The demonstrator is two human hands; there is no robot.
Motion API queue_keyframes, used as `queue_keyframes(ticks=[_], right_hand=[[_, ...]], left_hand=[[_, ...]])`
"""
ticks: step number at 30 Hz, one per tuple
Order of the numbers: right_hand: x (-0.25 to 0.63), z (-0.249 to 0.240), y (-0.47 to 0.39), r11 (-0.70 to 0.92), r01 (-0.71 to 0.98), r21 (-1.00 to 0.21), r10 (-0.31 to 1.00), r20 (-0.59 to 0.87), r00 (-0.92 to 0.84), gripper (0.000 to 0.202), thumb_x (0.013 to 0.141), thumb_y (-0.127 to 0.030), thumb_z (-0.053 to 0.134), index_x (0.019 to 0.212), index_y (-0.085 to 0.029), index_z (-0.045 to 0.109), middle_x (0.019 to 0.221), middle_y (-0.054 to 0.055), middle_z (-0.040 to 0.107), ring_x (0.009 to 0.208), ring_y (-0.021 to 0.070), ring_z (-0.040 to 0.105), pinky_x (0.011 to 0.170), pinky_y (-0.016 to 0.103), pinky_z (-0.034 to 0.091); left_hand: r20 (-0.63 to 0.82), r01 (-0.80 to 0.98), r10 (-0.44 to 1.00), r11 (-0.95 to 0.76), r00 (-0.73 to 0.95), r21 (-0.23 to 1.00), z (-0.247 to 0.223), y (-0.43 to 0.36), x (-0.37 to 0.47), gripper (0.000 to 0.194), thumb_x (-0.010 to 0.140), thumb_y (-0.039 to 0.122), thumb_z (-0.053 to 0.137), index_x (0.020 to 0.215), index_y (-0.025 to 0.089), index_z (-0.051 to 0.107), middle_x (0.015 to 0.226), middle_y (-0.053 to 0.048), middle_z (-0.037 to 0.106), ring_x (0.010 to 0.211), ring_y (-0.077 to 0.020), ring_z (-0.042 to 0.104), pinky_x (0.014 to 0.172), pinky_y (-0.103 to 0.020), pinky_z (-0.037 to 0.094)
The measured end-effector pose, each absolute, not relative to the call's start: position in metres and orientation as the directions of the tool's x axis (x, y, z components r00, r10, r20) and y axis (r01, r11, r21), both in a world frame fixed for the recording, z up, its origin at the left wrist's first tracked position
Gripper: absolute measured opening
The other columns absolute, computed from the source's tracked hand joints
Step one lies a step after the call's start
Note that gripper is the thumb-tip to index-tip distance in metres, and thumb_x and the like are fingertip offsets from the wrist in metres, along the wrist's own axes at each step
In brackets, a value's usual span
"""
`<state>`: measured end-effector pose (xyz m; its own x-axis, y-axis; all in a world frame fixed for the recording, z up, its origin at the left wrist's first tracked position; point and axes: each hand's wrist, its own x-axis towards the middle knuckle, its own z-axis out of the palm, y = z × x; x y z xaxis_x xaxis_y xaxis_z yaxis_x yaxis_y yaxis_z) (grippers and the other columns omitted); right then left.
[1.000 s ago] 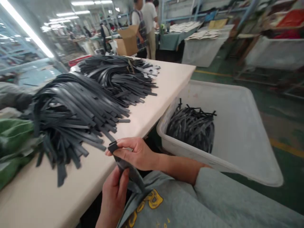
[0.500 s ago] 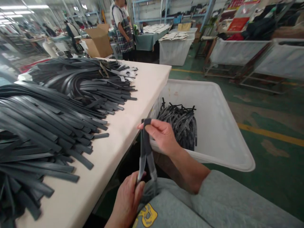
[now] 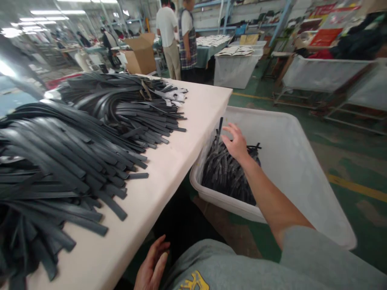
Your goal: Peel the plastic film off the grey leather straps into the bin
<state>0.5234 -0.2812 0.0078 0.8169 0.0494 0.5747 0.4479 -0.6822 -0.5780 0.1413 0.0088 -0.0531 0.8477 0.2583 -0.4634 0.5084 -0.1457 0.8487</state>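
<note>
Over the white bin (image 3: 290,169) at the table's right side, my right hand (image 3: 236,141) reaches out with its fingers apart. A dark strip (image 3: 220,124) stands up just beside its fingertips. Below that hand, a heap of dark strips (image 3: 225,171) lies in the bin. My left hand (image 3: 152,264) is low at the bottom of the view, near the table edge, its fingers parted and holding nothing. Large piles of dark flat strips (image 3: 69,149) cover the left part of the pale table (image 3: 163,173), their ends pointing right.
Two people (image 3: 167,36) (image 3: 188,40) stand beyond the table, near an open cardboard box (image 3: 140,56). A pale bin with flat pieces on top (image 3: 234,68) is behind. Wheeled carts (image 3: 326,74) stand at the right on the green floor.
The folded dark strip has left both my hands. My right hand has moved forward over the bin and opened; my left hand has opened and dropped lower. The view has shifted slightly.
</note>
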Motion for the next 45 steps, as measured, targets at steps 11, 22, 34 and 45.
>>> queue_keyframes(ticks=[11,22,34,45], right_hand=[[0.423,0.006,-0.116,-0.19,0.834,-0.518,0.557,0.643,0.526,0.027,0.094,-0.025,0.053,0.118,-0.023,0.063,0.127,0.012,0.065,0.118,0.0277,0.061,0.104,0.049,0.047],[0.364,0.038,0.054,0.046,0.886,-0.461,0.893,0.417,0.17,0.029,0.09,-0.018,0.057,0.118,-0.019,0.064,0.125,0.009,0.067,0.116,0.0233,0.062,0.1,0.039,0.05],[0.373,0.067,0.255,-0.106,0.971,-0.215,0.923,0.341,0.176,0.042,0.096,-0.02,0.054,0.137,-0.018,0.051,0.145,0.013,0.049,0.131,0.0256,0.049,0.109,0.045,0.04],[0.373,0.091,0.261,-0.15,0.989,0.008,0.969,0.2,0.146,0.03,0.094,-0.038,0.06,0.111,-0.015,0.064,0.115,0.009,0.066,0.103,0.0223,0.063,0.093,0.046,0.05]], left_hand=[[-0.388,0.423,0.235,-0.123,0.891,0.898,-0.048,0.01,0.14,0.04,0.09,0.038,0.057,0.126,0.02,0.06,0.116,-0.01,0.068,0.105,-0.0232,0.063,0.092,-0.034,0.048],[-0.352,0.354,0.3,0.05,0.886,0.934,-0.061,0.022,0.108,0.04,0.085,0.035,0.061,0.121,0.018,0.063,0.115,-0.009,0.07,0.105,-0.0243,0.063,0.091,-0.036,0.048],[-0.3,0.196,0.29,0.338,0.909,0.92,-0.135,0.042,0.105,0.077,0.067,0.069,0.072,0.122,0.015,0.064,0.111,-0.016,0.07,0.097,-0.0299,0.067,0.086,-0.042,0.047],[-0.344,0.211,0.277,0.417,0.897,0.884,-0.106,0.04,0.104,0.076,0.057,0.065,0.082,0.116,0.018,0.069,0.11,-0.014,0.072,0.1,-0.0303,0.067,0.091,-0.046,0.046]])
